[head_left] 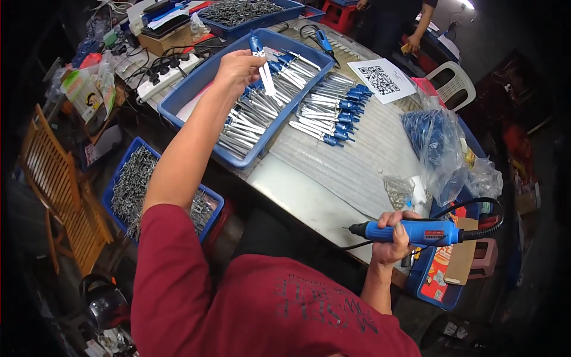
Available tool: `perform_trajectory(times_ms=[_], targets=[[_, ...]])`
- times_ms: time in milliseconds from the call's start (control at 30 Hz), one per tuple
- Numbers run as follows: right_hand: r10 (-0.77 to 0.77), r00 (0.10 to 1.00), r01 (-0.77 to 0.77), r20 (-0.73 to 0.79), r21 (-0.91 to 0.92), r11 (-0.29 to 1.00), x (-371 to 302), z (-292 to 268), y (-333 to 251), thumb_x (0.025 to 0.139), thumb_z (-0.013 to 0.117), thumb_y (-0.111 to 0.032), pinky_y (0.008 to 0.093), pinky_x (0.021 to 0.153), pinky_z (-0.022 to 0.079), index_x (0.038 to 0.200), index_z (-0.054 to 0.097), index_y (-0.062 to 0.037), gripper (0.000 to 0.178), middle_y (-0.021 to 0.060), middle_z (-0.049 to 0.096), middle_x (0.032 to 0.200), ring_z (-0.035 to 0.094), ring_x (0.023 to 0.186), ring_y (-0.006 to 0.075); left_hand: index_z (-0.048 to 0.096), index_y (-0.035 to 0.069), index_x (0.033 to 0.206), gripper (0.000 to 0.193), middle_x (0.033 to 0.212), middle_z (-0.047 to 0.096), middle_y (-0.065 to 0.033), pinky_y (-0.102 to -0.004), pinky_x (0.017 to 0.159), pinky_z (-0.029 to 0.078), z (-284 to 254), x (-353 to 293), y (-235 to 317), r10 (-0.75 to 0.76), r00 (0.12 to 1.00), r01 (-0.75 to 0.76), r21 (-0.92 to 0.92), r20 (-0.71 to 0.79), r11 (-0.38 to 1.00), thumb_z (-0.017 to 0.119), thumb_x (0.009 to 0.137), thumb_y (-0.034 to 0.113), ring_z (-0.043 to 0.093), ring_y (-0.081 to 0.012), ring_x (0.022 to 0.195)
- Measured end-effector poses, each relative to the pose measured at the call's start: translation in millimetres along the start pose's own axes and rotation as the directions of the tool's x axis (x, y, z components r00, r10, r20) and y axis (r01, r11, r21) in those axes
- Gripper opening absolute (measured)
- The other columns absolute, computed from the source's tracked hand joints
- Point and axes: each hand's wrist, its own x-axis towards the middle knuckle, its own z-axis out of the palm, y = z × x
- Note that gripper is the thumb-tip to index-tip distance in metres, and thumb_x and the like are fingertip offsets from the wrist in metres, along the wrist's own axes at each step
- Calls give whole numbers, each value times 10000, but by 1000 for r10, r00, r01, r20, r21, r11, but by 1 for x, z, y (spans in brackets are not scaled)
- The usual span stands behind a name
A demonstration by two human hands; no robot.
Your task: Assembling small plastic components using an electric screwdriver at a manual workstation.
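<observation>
My left hand (pixel 239 67) reaches out over a blue tray (pixel 178 98) and grips one blue-and-silver metal compass (pixel 262 62) by its legs, its blue head pointing away. The tray holds several similar compasses (pixel 256 119) laid in rows. A second pile of compasses (pixel 330 110) lies on the grey table (pixel 315 190) just right of the tray. My right hand (pixel 389 241) is low at the table's near edge, wrapped around a blue electric screwdriver (pixel 416 232) whose black tip points left and whose black cable (pixel 491 208) loops off to the right.
A blue floor bin of metal parts (pixel 137 184) stands left of the table, beside a wooden folding chair (pixel 56 184). Clear bags of blue parts (pixel 437 149) sit at the right. A printed code sheet (pixel 380 79), power strips (pixel 163 74) and another person (pixel 392 24) are at the far side.
</observation>
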Motion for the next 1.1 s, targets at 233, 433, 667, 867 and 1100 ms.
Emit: perform_trajectory(times_ms=[233,433,667,867,1100], targets=[[20,1000,-20,-21,-6,1000,4,-8,3,628,508,-55,275,494,391,943,407,-27,332,92,448,659,430,534,175,510,-6,685,78,633,532,-102,-226,399,437,16,77,-31,-90,996,84,-228,-18,970,569,687,44,528,-168,501],[51,997,-52,-56,-6,999,6,-13,7,629,498,-59,281,500,388,961,400,-22,348,99,446,655,428,531,177,493,-47,736,117,652,520,-121,-314,421,504,40,122,-60,-180,976,142,-266,-124,954,561,691,38,541,-215,517],[76,995,-78,-59,-32,996,9,-21,11,641,524,-113,273,525,374,966,410,-29,354,84,450,674,421,538,166,519,-41,708,74,667,538,-125,-283,385,472,52,153,-82,-224,919,154,-228,-325,962,558,691,19,534,-194,527],[92,994,-95,-66,-53,994,12,-23,14,639,534,-125,270,518,374,960,412,-28,357,85,458,677,429,533,167,508,-60,704,55,678,534,-127,-300,431,499,55,175,-99,-237,909,162,-233,-343,959,541,689,-19,533,-203,528],[106,991,-111,-81,-67,992,17,-25,19,637,543,-130,267,516,370,957,410,-23,362,85,462,680,430,529,164,454,-95,789,98,677,511,-168,-378,478,522,63,190,-102,-379,897,344,-181,-227,922,448,699,-55,548,-263,533]])
